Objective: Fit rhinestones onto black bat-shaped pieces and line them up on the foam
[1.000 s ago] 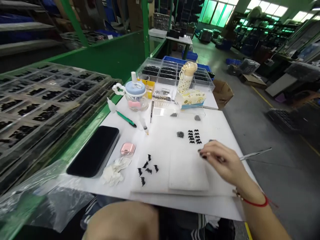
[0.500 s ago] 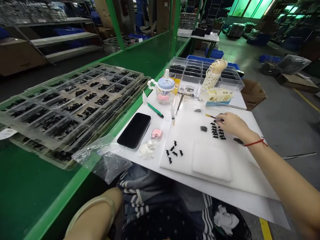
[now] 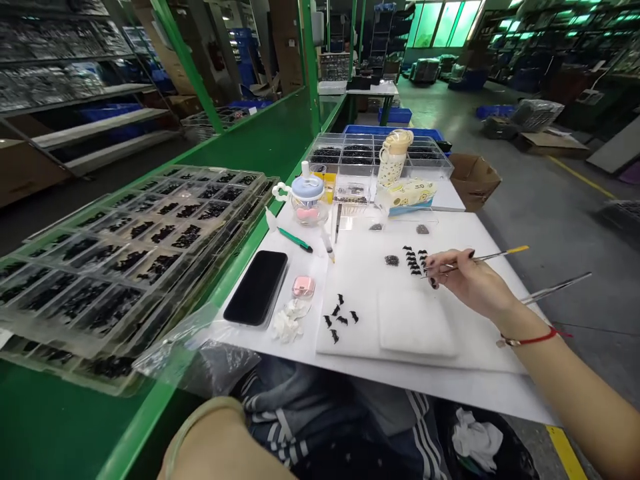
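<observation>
Evidently pinches a slim brush-like tool [image 3: 517, 249], yellow end outward, in the right hand [image 3: 465, 280], near black bat-shaped pieces [image 3: 412, 261] on white foam [image 3: 360, 280]. Probably handles light, stiff, prone to rolling; best gripped mid-shaft. Cannot see the left hand.

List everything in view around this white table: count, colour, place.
Compartment trays: several, clear, left and back
Loose bat-shaped pieces: 6, black, front left
Grouped bat-shaped pieces: several, black, middle right
Small piles: 3 visible, dark, middle
Foam square: 1, white, front
Phone: 1, black, left
Case: 1, pink, beside phone
Slim tool: 1, green, beyond phone
Crumpled tissue: uncounted, white, near phone
Cup: 1, blue-lidded, back
Bottle: 1, beige, back
Packet: 1, pale, before bottle
Carton: 1, brown, floor
Thin tool: 1, yellow-ended, in right fingers
Right hand: 1, red wristband, right
</observation>
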`<state>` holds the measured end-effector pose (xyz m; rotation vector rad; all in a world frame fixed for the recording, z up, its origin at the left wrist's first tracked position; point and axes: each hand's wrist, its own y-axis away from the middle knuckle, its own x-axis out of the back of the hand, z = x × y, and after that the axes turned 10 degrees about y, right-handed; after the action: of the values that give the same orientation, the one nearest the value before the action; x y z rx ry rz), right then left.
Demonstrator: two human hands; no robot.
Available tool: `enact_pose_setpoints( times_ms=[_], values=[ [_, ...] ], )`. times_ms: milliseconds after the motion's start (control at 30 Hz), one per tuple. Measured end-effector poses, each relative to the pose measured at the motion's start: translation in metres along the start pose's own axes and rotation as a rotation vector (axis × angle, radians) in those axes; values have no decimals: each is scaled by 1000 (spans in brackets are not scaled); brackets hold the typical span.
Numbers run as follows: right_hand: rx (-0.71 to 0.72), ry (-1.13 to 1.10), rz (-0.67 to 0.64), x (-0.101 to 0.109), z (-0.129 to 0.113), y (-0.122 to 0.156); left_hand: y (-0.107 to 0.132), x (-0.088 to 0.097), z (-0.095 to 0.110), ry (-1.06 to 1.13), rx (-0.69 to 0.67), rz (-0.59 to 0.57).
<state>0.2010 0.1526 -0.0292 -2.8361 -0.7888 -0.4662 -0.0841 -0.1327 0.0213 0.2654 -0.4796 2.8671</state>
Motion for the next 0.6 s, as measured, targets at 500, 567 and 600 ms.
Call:
enact_pose_setpoints(
  times_ms=[500,567,600],
  values=[
    [-95,-138,-247,-22,6,37,-37,30,-72,-494,438,362],
    [-111,-154,-249,-24,3,38,-39,21,-80,-499,469,387],
    [-115,-161,-250,-25,1,38,-40,18,-81,-502,483,401]
  ],
)
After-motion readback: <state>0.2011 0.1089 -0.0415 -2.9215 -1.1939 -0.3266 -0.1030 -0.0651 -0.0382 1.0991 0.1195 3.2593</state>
